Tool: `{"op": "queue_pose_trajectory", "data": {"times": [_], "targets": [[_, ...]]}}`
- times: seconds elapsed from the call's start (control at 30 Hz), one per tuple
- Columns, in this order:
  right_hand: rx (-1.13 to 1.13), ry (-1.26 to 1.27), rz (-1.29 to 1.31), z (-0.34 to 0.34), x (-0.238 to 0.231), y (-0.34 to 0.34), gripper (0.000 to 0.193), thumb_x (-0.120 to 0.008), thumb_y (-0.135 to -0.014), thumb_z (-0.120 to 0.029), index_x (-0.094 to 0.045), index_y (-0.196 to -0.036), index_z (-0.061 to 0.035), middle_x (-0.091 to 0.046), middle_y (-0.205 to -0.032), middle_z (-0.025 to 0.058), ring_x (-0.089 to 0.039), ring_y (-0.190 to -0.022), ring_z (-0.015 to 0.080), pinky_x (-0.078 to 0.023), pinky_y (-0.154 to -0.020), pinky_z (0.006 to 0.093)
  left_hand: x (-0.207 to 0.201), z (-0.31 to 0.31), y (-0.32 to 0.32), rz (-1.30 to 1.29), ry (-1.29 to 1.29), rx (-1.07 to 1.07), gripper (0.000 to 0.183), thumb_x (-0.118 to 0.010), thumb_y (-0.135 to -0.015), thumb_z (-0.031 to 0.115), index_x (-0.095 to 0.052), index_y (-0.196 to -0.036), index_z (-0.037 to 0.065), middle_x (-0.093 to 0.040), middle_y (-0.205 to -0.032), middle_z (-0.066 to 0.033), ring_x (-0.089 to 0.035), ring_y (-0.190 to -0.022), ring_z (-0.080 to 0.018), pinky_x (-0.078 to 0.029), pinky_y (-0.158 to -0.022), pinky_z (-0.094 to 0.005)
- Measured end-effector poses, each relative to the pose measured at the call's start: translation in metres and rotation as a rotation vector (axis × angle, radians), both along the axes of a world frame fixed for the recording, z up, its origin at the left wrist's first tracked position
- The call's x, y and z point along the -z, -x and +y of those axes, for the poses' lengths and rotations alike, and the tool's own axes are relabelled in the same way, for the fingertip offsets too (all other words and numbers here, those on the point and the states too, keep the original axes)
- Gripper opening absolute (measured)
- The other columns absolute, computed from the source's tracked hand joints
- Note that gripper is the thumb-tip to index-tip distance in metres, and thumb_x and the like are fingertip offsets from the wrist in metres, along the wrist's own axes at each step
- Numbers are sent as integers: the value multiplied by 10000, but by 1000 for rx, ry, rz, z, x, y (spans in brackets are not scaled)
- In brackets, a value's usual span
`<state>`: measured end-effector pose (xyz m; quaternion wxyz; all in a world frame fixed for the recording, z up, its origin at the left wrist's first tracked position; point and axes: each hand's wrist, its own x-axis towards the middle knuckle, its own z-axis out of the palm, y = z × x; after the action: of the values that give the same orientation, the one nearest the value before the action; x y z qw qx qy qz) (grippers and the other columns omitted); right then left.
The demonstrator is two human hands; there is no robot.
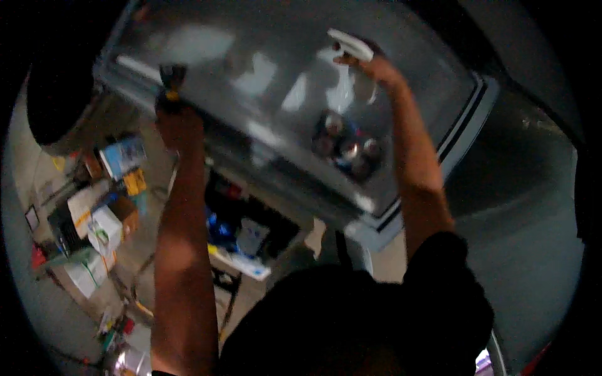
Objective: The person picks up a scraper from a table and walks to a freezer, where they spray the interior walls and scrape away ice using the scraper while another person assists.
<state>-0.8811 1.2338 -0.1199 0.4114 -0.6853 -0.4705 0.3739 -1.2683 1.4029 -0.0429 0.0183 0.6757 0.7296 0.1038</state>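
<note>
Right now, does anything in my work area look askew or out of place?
Yes: on the floor at left, a white box and a blue package lie askew in a jumble, so that side looks untidy. Blur keeps me from judging damage on the grey panel.

Wide fisheye view from the head, downward onto nearby hands (180, 121) (380, 67)
</note>
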Motion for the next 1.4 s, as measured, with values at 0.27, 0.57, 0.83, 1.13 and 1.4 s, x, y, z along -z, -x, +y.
{"op": "queue_pose_trajectory", "data": {"times": [0.27,0.57,0.83,1.13,1.4], "targets": [[-995,247,-127,-6,-100,-6,478,-738,-728,-134,-578,-1176,-86,-591,-1172,93,-549,-1094,247,-455,-916,382,16,14,-3,-149,-24,141,443,-605,-816,288,-542,-1221,121,-617,-1098,-160,-608,-967,-350,-506,-804,-463],[-1656,246,-231,-72,-109,52,554,-781,-650,-156,-602,-1174,-139,-568,-1230,89,-492,-1174,284,-327,-1028,428,39,31,49,-80,-328,213,477,-658,-775,328,-578,-1199,123,-641,-1081,-129,-626,-955,-318,-514,-787,-432],[-1659,146,-300,-117,-101,62,490,-794,-594,-153,-640,-1058,-127,-627,-1080,60,-555,-1076,257,-372,-994,418,-4,0,-7,-6,-43,-84,513,-653,-768,359,-538,-1251,232,-575,-1124,-151,-590,-1000,-332,-504,-771,-471],[-1643,62,-459,-127,-95,63,493,-769,-599,-127,-630,-1072,-142,-628,-1054,67,-542,-1099,264,-370,-1008,429,-21,-4,-29,7,-18,-198,567,-615,-801,458,-487,-1301,222,-551,-1138,-179,-581,-1014,-348,-476,-821,-515],[-1485,78,-306,-129,-81,55,595,-808,-527,-79,-611,-1087,-123,-590,-1141,78,-494,-1157,291,-351,-1036,432,-5,2,-13,-53,-31,-82,607,-610,-805,457,-454,-1325,186,-547,-1163,-208,-583,-995,-398,-483,-804,-524]]}}
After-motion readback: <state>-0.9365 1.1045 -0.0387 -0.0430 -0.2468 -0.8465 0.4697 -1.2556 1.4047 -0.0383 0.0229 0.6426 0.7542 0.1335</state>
